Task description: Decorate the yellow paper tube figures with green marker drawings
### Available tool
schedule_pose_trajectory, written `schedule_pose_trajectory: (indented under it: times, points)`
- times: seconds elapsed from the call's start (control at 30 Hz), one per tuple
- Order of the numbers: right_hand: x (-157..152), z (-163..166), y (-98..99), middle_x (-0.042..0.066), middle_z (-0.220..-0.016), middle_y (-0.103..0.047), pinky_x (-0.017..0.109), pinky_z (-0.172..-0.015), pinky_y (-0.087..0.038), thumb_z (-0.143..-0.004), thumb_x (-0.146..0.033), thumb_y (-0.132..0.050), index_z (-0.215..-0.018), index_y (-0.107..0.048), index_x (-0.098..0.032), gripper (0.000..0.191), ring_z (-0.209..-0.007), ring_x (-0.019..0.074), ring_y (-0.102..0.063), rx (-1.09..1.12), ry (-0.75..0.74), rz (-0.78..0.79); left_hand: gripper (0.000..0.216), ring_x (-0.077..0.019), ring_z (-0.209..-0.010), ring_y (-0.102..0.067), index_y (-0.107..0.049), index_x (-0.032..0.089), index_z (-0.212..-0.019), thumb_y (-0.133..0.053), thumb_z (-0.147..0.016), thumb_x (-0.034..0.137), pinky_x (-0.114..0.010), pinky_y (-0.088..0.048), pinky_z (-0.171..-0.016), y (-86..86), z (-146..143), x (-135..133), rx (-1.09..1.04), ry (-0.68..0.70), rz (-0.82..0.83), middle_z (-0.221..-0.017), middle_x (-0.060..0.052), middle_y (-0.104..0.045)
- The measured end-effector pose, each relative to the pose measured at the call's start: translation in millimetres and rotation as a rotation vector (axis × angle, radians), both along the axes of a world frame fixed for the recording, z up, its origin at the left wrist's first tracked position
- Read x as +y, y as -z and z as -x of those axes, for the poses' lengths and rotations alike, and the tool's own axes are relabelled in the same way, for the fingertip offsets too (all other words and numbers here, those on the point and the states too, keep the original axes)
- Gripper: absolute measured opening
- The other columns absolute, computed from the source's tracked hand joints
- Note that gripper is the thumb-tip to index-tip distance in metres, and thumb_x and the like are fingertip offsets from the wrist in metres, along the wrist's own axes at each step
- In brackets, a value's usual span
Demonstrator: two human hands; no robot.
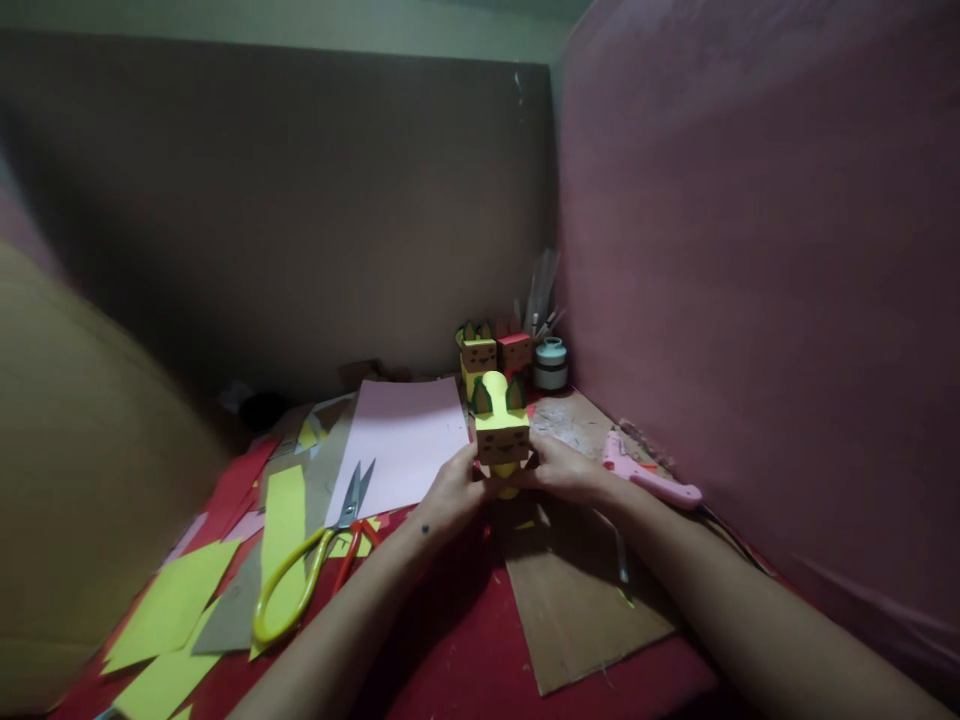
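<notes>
Between my two hands is a small cardboard cat figure (502, 445) with a boxy head, a yellow top, pointed green-edged ears and a drawn face turned toward me. My left hand (456, 482) grips its lower left side, and my right hand (562, 468) closes on the lower right. Fingertips of both hands are partly hidden by the figure. Behind it stand a similar yellow cat figure (478, 355) and a red one (514, 352). Yellow-handled scissors (351, 510) lie with blades parted to the left, partly on a pale pink sheet (409, 430).
A pink glue gun (652, 480) rests at the right by the wall. Under my right arm lies a cardboard sheet (577, 610). Yellow paper pieces (176, 605) and red paper (244, 490) are scattered at left. A pale jar (551, 365) stands at the back.
</notes>
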State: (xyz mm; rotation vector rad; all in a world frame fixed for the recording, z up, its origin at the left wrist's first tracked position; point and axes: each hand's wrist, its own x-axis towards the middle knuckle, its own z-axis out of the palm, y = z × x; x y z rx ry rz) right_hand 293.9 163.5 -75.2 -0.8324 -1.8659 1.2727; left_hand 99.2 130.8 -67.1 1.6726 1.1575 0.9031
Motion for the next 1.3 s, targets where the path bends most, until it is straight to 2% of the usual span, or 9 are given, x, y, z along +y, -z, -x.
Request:
schedule_pose_trajectory:
  times: [0.1,0.27,0.47,0.63,0.73,0.93,1.13,1.3]
  points:
    - [-2.3,-0.3,-3.1,0.006,-0.1,-0.079,0.043,-0.088,-0.056,-0.069,-0.044,-0.09,-0.107,-0.077,-0.019,0.047,-0.094,0.0283,-0.071,0.014,-0.032,-0.005,0.033,-0.0293,-0.103,-0.07,-0.073,0.019,-0.112,-0.083,-0.081,0.027,-0.043,-0.058,-0.091,-1.6,-2.2,-2.4,-0.054,-0.029,-0.079,-0.112,-0.01,-0.075]
    - [-4.5,-3.2,-13.7,0.007,-0.104,-0.078,0.04,-0.087,-0.053,-0.068,-0.049,-0.092,-0.103,-0.079,-0.02,0.048,-0.09,0.0246,-0.067,0.028,-0.031,-0.031,0.033,-0.0229,-0.069,-0.067,-0.075,0.02,-0.102,-0.085,-0.071,0.029,-0.034,-0.055,-0.064,-12.8,-3.3,-9.8,-0.124,-0.087,-0.103,-0.078,-0.004,-0.072]
    - [-7.6,-1.1,-15.6,0.007,-0.108,-0.077,0.038,-0.082,-0.054,-0.072,-0.055,-0.087,-0.108,-0.078,-0.023,0.05,-0.086,0.0225,-0.067,0.104,-0.042,-0.012,0.033,-0.0232,-0.068,-0.069,-0.07,0.021,-0.1,-0.084,-0.072,0.031,-0.034,-0.056,-0.063,-26.5,-7.8,-19.8,-0.172,-0.11,-0.092,-0.064,0.001,-0.066]
    - [-8.9,2.5,-11.0,0.006,-0.104,-0.077,0.04,-0.084,-0.054,-0.07,-0.051,-0.088,-0.107,-0.078,-0.023,0.047,-0.09,0.0238,-0.068,0.188,-0.036,0.03,0.035,-0.0241,-0.067,-0.068,-0.069,0.022,-0.1,-0.084,-0.071,0.033,-0.035,-0.055,-0.062,-31.2,-11.3,-23.7,-0.199,-0.113,-0.076,-0.061,0.002,-0.063]
    - [-10.4,4.5,-9.9,0.007,-0.107,-0.077,0.039,-0.083,-0.055,-0.07,-0.049,-0.089,-0.109,-0.077,-0.024,0.048,-0.094,0.0244,-0.069,0.238,-0.039,0.066,0.034,-0.0247,-0.069,-0.069,-0.068,0.021,-0.098,-0.084,-0.07,0.032,-0.035,-0.056,-0.063,-32.2,-12.4,-24.6,-0.208,-0.117,-0.074,-0.063,0.001,-0.065]
    - [-11.7,7.6,-9.4,0.006,-0.104,-0.077,0.04,-0.084,-0.056,-0.066,-0.045,-0.091,-0.109,-0.077,-0.024,0.05,-0.093,0.0246,-0.07,0.304,-0.042,0.12,0.034,-0.0243,-0.076,-0.072,-0.067,0.02,-0.101,-0.081,-0.071,0.026,-0.034,-0.056,-0.064,-28.9,-10.6,-22.4,-0.214,-0.119,-0.083,-0.081,-0.005,-0.074]
    - [-10.5,7.0,-5.1,0.006,-0.104,-0.077,0.044,-0.09,-0.055,-0.057,-0.025,-0.094,-0.106,-0.076,-0.024,0.053,-0.101,0.0276,-0.069,0.317,0.032,0.138,0.037,-0.0269,-0.094,-0.073,-0.067,0.019,-0.109,-0.079,-0.073,0.02,-0.037,-0.059,-0.078,-23.7,-9.4,-20.1,-0.216,-0.077,-0.1,-0.109,-0.011,-0.076]
    - [-10.5,7.9,-0.4,0.008,-0.106,-0.079,0.047,-0.093,-0.056,-0.056,-0.02,-0.092,-0.104,-0.074,-0.023,0.051,-0.101,0.0299,-0.072,0.361,0.027,0.19,0.03,-0.0245,-0.093,-0.073,-0.069,0.016,-0.109,-0.077,-0.08,0.015,-0.039,-0.06,-0.085,-21.8,-6.0,-17.2,-0.165,-0.035,-0.062,-0.11,-0.01,-0.075]
